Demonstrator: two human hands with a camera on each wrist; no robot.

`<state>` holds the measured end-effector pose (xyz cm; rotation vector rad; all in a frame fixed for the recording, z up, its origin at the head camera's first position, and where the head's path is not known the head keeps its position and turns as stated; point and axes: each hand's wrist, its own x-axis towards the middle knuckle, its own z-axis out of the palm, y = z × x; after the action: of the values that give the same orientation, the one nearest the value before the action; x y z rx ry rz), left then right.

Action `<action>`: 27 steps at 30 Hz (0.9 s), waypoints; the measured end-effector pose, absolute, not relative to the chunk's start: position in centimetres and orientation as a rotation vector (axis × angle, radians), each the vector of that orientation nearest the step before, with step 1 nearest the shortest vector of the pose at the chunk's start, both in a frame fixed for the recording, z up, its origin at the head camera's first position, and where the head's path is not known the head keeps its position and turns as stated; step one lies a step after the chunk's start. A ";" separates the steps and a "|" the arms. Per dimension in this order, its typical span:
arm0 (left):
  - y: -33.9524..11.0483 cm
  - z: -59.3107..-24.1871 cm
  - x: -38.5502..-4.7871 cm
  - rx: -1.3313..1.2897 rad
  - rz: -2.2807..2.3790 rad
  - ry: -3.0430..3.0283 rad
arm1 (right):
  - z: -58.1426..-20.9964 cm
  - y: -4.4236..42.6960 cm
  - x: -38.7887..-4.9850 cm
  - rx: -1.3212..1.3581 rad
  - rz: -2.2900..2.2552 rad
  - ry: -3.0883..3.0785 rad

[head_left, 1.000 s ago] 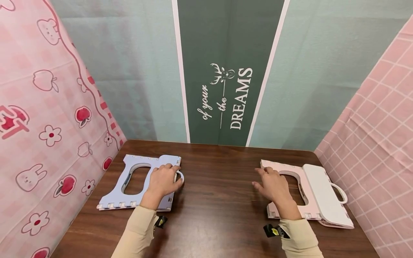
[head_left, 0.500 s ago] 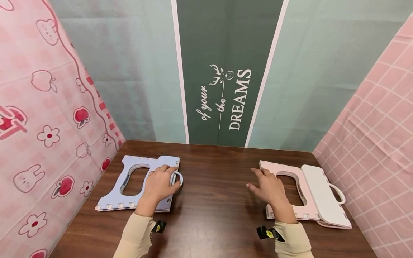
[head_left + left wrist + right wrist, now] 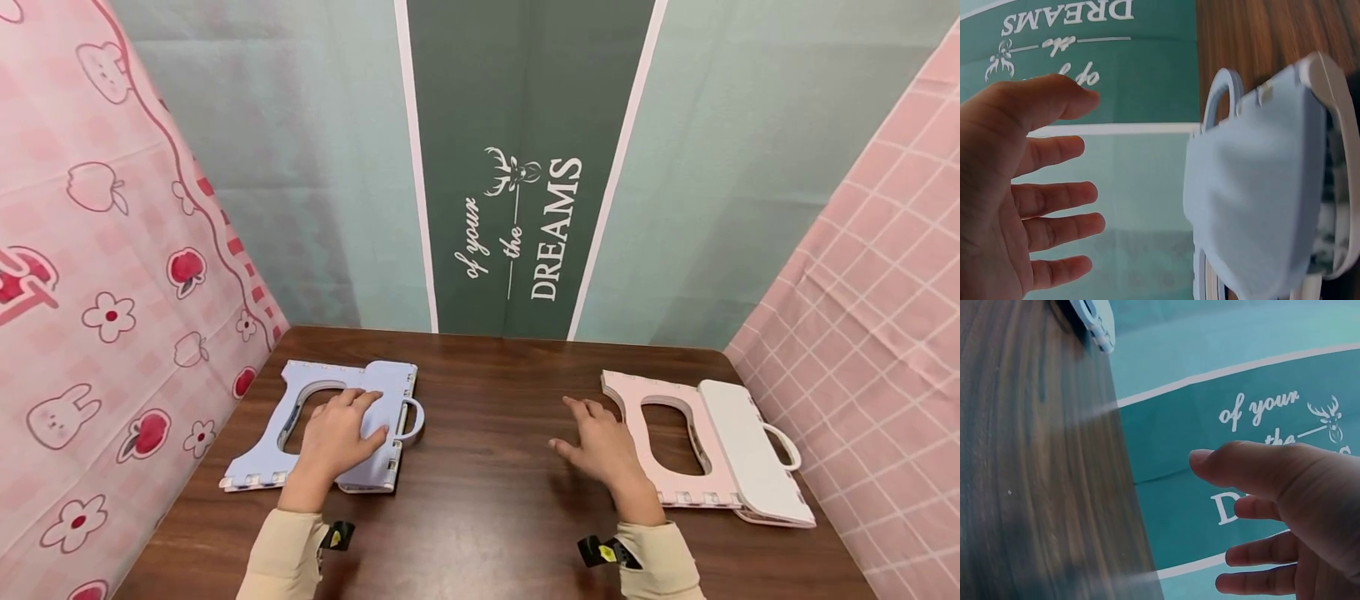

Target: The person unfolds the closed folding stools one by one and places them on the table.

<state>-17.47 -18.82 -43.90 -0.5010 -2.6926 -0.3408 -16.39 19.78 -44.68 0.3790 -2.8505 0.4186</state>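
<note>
Nearest me are my cream sleeves (image 3: 281, 554), with a dark strap (image 3: 337, 535) showing at the left cuff and another at the right one. My left hand (image 3: 336, 442) hovers over the near part of the blue stool (image 3: 386, 408), fingers and thumb spread, holding nothing; the left wrist view shows its fingertips apart from the stool. My right hand (image 3: 603, 446) is spread too, thumb well away from the fingers, palm clear of anything, above the table (image 3: 487, 458) just left of the pink stool (image 3: 720, 454).

The blue stool lies folded flat near the left edge of the table, its oval cutout toward that edge and its loop handle (image 3: 420, 417) pointing toward the middle. The pink stool, also folded flat, lies near the right edge, its cutout on the side nearer my right hand; its white panel (image 3: 753, 450) and white handle (image 3: 787, 442) face the right edge. The two are well apart.

Past the table's far edge hangs a green cloth (image 3: 536, 83) lettered "of your the DREAMS". A pink fruit-print cloth (image 3: 150, 333) flanks the left edge, a pink grid cloth (image 3: 862, 292) the right.
</note>
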 end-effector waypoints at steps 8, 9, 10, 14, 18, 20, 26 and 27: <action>-21.0 -44.7 -16.8 -0.448 -0.393 -2.718 | -45.8 18.4 -16.0 0.403 0.447 -2.900; -21.2 -44.9 -16.7 -0.441 -0.402 -2.718 | -46.0 18.2 -15.9 0.405 0.456 -2.904; -21.4 -45.0 -16.6 -0.435 -0.407 -2.716 | -46.2 18.0 -15.9 0.408 0.462 -2.905; -22.1 -45.4 -16.5 -0.421 -0.409 -2.697 | -46.7 17.3 -15.9 0.436 0.458 -2.899; -22.6 -45.6 -16.5 -0.406 -0.415 -2.691 | -47.0 16.6 -16.0 0.471 0.461 -2.903; -22.8 -45.8 -16.5 -0.403 -0.420 -2.698 | -47.1 16.2 -16.0 0.480 0.482 -2.910; -23.8 -45.9 -16.6 -0.397 -0.466 -2.725 | -47.6 15.4 -16.1 0.506 0.536 -2.908; -24.1 -46.0 -16.6 -0.393 -0.482 -2.727 | -47.7 15.2 -16.2 0.515 0.538 -2.909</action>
<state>-16.55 -24.07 -45.97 -0.3928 -2.7274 -0.4819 -16.18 15.23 -47.71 0.5148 -2.9090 0.5381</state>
